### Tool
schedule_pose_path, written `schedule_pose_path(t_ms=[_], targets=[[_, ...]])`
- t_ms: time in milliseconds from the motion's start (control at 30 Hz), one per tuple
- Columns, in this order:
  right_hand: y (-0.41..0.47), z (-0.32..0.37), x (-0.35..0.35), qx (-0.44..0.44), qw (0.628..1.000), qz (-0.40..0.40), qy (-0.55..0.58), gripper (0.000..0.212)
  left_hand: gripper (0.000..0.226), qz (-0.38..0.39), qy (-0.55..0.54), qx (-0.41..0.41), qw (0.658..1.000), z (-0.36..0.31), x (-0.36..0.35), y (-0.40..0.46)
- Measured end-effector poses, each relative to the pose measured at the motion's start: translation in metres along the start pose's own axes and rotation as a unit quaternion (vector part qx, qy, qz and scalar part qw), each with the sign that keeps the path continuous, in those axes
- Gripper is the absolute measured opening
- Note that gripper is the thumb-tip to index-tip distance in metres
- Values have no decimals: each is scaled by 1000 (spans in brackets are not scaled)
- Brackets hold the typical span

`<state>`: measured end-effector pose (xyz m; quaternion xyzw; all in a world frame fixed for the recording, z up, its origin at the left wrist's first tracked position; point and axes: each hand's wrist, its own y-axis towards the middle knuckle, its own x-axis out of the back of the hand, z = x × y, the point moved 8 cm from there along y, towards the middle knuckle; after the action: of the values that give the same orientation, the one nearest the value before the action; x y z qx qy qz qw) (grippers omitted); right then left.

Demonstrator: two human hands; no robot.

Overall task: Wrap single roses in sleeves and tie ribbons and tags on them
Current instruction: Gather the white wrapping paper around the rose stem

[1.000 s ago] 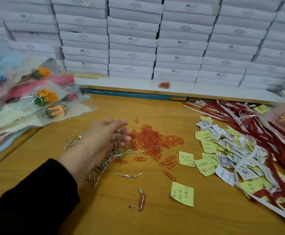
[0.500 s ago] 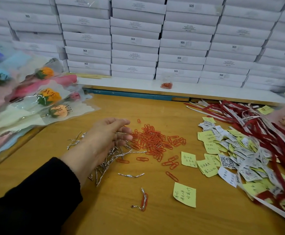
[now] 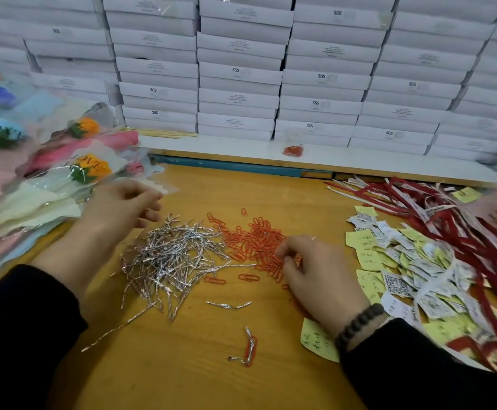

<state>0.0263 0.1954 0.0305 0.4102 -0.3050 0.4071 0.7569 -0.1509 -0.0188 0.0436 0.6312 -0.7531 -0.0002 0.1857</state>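
Two hands work over the wooden surface [image 3: 182,365]. Left hand [image 3: 117,208] hovers with loosely curled fingers, holding nothing, beside the silver twist ties [image 3: 173,255]. Right hand [image 3: 315,270] pinches at the orange paper clips [image 3: 256,241] (whether it grips one I cannot tell). Sleeved roses [image 3: 87,170] lie far left; ribbons [image 3: 448,220] and tags [image 3: 404,267] lie right.

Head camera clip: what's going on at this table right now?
A person is sorting wrapping supplies. The right hand picks at the orange paper clips, while the left hand hovers beside the silver twist ties. Wrapped roses lie stacked at left; tags and red ribbons lie at right.
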Motion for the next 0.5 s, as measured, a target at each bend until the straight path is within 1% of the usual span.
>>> schedule_pose_path(t_ms=[33,100,167,267,300,367,400,500], targets=[[-1,-3,-1,-5,1000,8,-1,18,6,-29,93,-30,995,4,15,5],[-1,-9,0,-15,1000,3,2,18,6,-86,262,-60,959,20,49,17],[0,-11,0,-19,1000,2,7,18,10,-115,371,-50,920,47,80,31],[1,-11,-3,-14,1000,10,2,18,18,-122,463,-18,878,93,113,54],[1,-11,-4,-13,1000,13,0,18,21,-118,480,-9,869,108,120,62],[1,-12,-4,-13,1000,13,-3,18,29,-97,495,30,863,134,130,75],[2,-12,-4,-12,1000,13,-5,18,33,-91,513,38,853,145,135,82],[3,-14,-5,-18,1000,16,-1,18,35,-105,575,15,811,155,141,90]])
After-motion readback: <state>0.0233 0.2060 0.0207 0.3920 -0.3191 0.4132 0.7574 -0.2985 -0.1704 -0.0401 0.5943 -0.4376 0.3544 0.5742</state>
